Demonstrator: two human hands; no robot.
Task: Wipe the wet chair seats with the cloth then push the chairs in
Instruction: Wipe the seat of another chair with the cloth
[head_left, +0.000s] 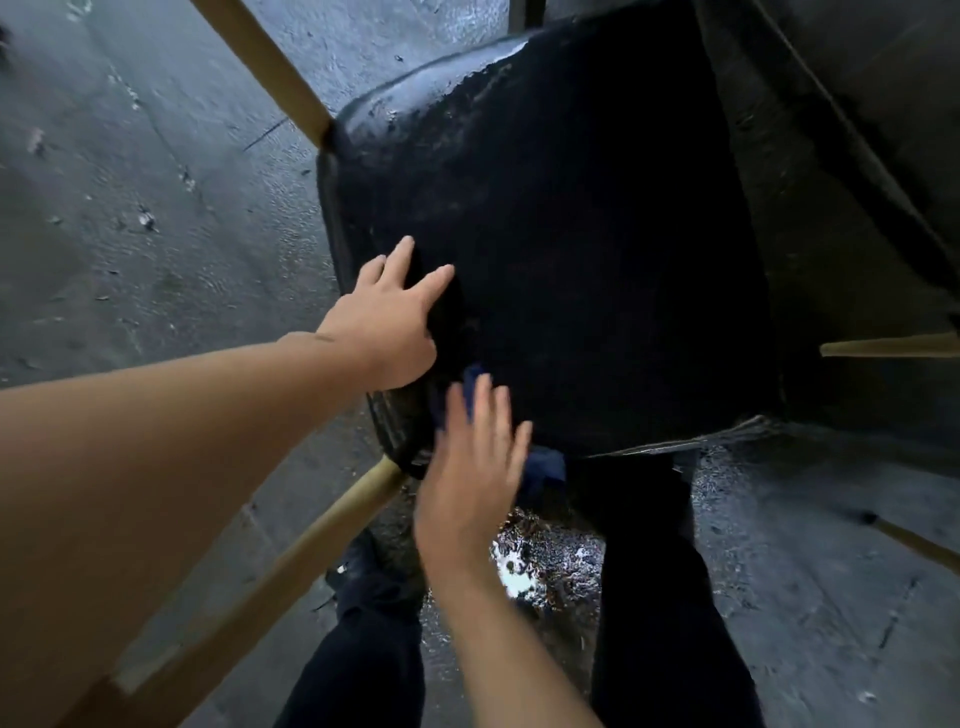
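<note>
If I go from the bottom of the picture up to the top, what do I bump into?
Legs in dark trousers → shiny puddle → right hand on a blue cloth → left hand flat on the seat → black chair seat → its wet far edge.

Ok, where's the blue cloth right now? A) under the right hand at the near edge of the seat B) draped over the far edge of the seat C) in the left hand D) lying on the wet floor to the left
A: the blue cloth shows under the right hand at the near edge of the black seat; the left hand rests flat on the seat without it.
</note>
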